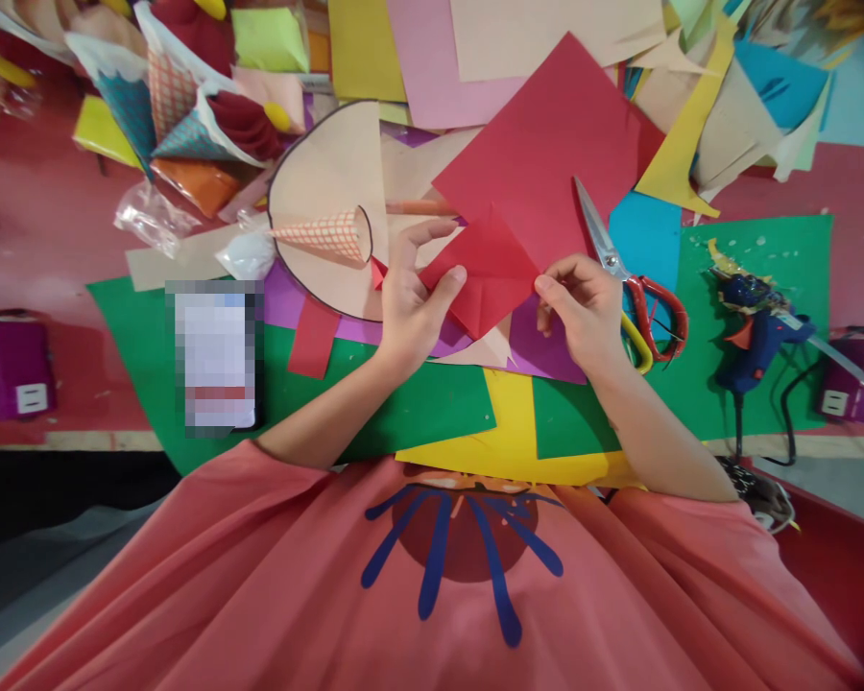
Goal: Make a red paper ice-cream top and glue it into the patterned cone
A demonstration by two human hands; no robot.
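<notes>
Between my two hands is a small square of red paper [488,278] with crossing crease lines, turned corner-down. My left hand [416,293] pinches its left side, thumb on top. The fingertips of my right hand [580,299] close on its right corner. Behind it lies a larger red sheet [540,134]. Scissors [637,288] with red and yellow handles rest just right of my right hand. Left of my left hand, a checkered paper cone [331,236] lies on a beige half-round sheet [324,154] with a dark outline.
A blue glue gun [753,350] with a cord lies on the green sheet [799,259] at right. A phone [220,360] with a blurred screen lies at left. Paper scraps [745,134] and wrapped cones [187,106] crowd the back. A red strip [313,338] lies near the phone.
</notes>
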